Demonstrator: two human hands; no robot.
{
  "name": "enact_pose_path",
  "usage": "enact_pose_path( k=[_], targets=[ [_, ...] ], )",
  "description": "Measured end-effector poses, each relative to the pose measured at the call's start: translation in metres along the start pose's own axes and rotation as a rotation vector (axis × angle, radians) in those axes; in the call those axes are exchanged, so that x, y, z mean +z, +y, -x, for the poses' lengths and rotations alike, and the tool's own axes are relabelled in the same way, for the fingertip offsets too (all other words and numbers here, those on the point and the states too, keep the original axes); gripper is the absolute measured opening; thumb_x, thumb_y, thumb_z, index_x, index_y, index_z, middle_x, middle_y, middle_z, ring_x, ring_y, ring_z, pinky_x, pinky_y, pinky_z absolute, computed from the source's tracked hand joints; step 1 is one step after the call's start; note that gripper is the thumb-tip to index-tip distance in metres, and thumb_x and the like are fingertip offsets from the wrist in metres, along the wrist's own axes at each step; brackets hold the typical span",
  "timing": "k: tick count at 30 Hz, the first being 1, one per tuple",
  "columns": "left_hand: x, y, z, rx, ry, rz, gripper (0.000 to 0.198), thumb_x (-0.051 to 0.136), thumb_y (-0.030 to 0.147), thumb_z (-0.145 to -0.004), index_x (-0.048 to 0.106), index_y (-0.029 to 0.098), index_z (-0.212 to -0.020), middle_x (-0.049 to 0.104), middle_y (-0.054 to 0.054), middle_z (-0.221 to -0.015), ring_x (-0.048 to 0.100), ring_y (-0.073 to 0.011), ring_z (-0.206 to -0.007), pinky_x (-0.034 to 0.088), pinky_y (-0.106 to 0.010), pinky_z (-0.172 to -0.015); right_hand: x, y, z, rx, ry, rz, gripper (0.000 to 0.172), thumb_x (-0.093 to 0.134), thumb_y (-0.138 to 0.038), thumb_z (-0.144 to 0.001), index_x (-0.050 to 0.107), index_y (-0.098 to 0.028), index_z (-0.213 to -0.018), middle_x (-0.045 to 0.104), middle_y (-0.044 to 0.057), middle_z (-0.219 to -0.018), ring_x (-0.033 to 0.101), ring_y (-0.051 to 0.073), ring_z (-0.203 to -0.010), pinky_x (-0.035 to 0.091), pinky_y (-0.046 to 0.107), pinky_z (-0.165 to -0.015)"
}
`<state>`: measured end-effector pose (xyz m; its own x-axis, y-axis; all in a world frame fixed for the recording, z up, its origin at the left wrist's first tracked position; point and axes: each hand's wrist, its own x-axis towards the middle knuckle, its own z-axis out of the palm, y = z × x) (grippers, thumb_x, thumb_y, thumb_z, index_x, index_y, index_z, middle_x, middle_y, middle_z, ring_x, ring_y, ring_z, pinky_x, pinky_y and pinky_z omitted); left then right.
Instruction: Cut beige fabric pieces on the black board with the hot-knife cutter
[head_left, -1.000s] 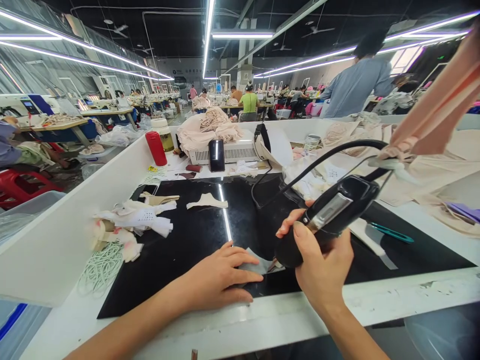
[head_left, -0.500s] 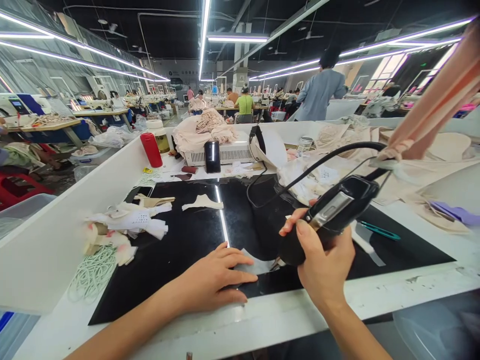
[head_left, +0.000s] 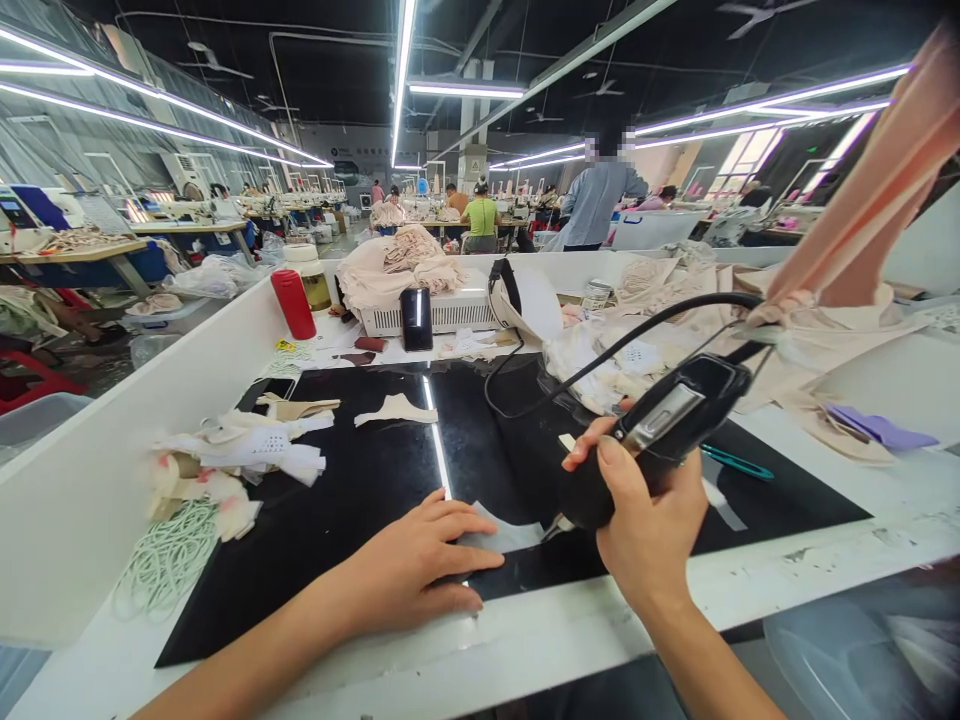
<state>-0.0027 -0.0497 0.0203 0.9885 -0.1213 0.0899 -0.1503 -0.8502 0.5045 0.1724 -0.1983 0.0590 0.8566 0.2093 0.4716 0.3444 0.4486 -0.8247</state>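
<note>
Head view. The worker stands at a white bench fitted with a black mat point(head_left: 360, 500), taken here as the reference point.

The left hand point(head_left: 409, 570) lies flat and open at the near edge of the mat, palm down, fingers spread and pointing to the right. It grips nothing; the fingertips press on a thin pale fabric piece point(head_left: 504, 535) that lies on the mat just beyond them.

The right hand point(head_left: 649, 530) is closed around a black handheld tool point(head_left: 652, 430), held just above the near right part of the mat. The thumb rests along the tool's upper side. The tool is tilted, its rounded lower end close to the fabric piece; whether it touches the piece cannot be determined. A black cable point(head_left: 600, 350) loops from the tool's upper end over the far half of the mat.

On the left edge of the mat sits a heap of white and beige scraps point(head_left: 240, 450), with a coil of pale green cord point(head_left: 169, 560) on the bench just left of the mat. A single cut piece point(head_left: 394, 410) lies on the far half of the mat. Beyond the far edge stand a red bottle point(head_left: 292, 303) and a white vented box point(head_left: 442, 310). Teal scissors point(head_left: 735, 462) rest on the right end of the mat. Peach fabric point(head_left: 862, 220) hangs above the right end.

Other workers are in the background, well away from the mat.
</note>
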Motion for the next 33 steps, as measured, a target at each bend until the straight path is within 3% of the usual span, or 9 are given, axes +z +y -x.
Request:
enact_pose_path(
  k=[8,13,18,21,24,28,33],
  targets=[
    [0.001,-0.003,0.0,-0.001,0.004,0.008,0.043,0.07,0.04,-0.094,0.064,0.034,-0.136,0.057,-0.006,-0.149,0.048,-0.0312,-0.141,0.022,-0.062,-0.124,0.002,0.002,0.002,0.006,-0.043,-0.014,0.031,0.078,-0.029,-0.085,0.06,-0.026,-0.11,0.068,-0.003,-0.085,0.062,0.015,-0.063,0.055,0.034,-0.064],
    [0.001,-0.008,0.003,0.009,0.061,0.013,0.036,0.064,0.036,-0.098,0.064,0.042,-0.133,0.06,0.0,-0.146,0.055,-0.0266,-0.136,0.027,-0.059,-0.123,0.007,0.001,0.0,0.049,-0.05,-0.03,0.027,0.076,-0.028,-0.083,0.058,-0.026,-0.103,0.066,-0.004,-0.078,0.06,0.014,-0.06,0.054,0.029,-0.06],
    [0.021,-0.055,0.006,-0.015,0.352,-0.076,0.038,0.061,0.045,-0.096,0.064,0.047,-0.133,0.064,0.006,-0.141,0.063,-0.0296,-0.127,0.05,-0.048,-0.11,0.007,0.001,-0.003,0.029,-0.101,0.072,0.03,0.077,-0.034,-0.081,0.057,-0.025,-0.102,0.065,-0.004,-0.083,0.062,0.014,-0.067,0.057,0.029,-0.067],
    [0.042,-0.086,0.005,-0.099,0.461,-0.141,0.042,0.056,0.053,-0.096,0.063,0.042,-0.136,0.059,0.001,-0.146,0.064,-0.0315,-0.126,0.052,-0.052,-0.107,0.006,-0.003,-0.004,0.044,-0.153,0.062,0.037,0.079,-0.036,-0.08,0.058,-0.025,-0.109,0.064,-0.004,-0.087,0.06,0.014,-0.072,0.057,0.03,-0.071],
    [0.056,-0.103,0.006,-0.117,0.495,-0.186,0.044,0.055,0.058,-0.095,0.062,0.042,-0.136,0.059,0.0,-0.146,0.061,-0.0333,-0.13,0.05,-0.057,-0.108,0.005,-0.01,-0.004,0.019,-0.202,0.053,0.042,0.079,-0.036,-0.082,0.058,-0.026,-0.116,0.066,-0.003,-0.094,0.062,0.016,-0.082,0.056,0.031,-0.081],
    [0.058,-0.105,0.005,-0.118,0.486,-0.206,0.042,0.056,0.057,-0.094,0.064,0.04,-0.132,0.06,-0.001,-0.145,0.06,-0.0337,-0.13,0.049,-0.058,-0.109,0.003,-0.013,-0.003,-0.044,-0.237,0.117,0.047,0.075,-0.037,-0.087,0.057,-0.027,-0.129,0.068,0.002,-0.115,0.063,0.022,-0.107,0.053,0.039,-0.098],
    [0.053,-0.094,0.004,-0.158,0.473,-0.143,0.032,0.052,0.054,-0.097,0.07,0.04,-0.12,0.064,0.003,-0.14,0.06,-0.0315,-0.13,0.048,-0.058,-0.111,-0.004,-0.009,-0.003,-0.063,-0.221,0.299,0.066,0.073,-0.038,-0.089,0.046,-0.028,-0.149,0.063,0.007,-0.134,0.058,0.026,-0.124,0.05,0.042,-0.105]
  ],
)
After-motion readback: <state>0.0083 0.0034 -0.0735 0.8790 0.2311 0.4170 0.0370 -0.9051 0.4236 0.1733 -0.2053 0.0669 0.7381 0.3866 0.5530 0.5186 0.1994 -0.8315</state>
